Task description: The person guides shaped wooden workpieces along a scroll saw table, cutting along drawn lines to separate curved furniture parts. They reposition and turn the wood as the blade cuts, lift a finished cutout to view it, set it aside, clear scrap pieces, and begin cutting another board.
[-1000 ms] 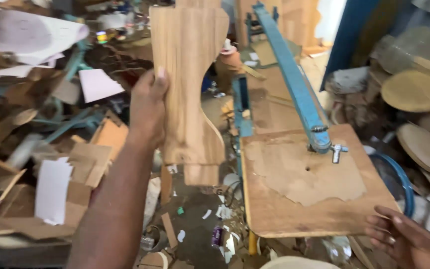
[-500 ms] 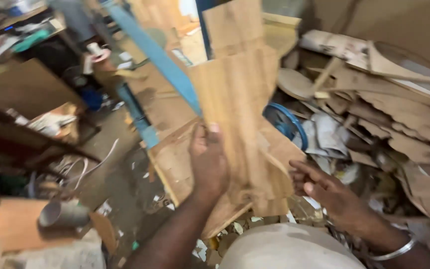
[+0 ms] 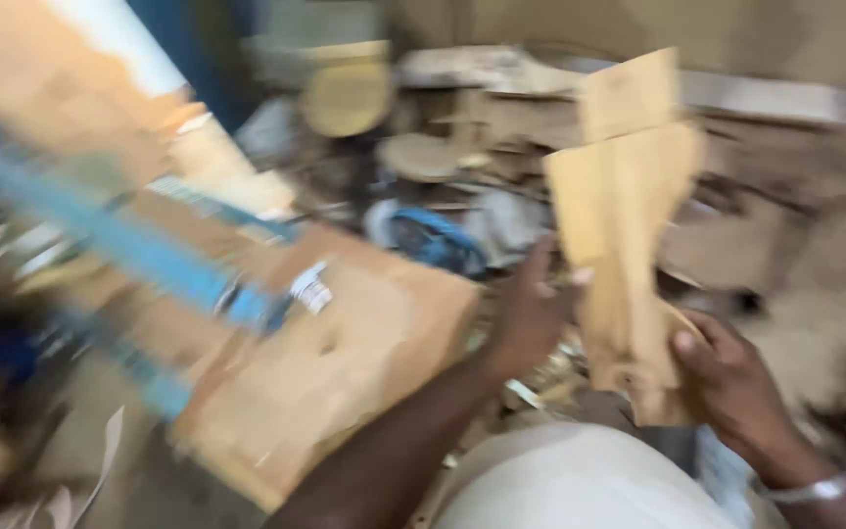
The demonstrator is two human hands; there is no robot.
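Two hands on one board (image 3: 629,245) — right hand (image 3: 731,387) grips its lower end at 5 o'clock, left hand (image 3: 531,313) flat against its left edge, fingers open. Board stands upright at 2 o'clock. Saw table (image 3: 345,362) at 9 — blurred.

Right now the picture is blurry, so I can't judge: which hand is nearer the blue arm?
Left. The left hand lies between the blue arm and the board; the right hand is beyond the board.
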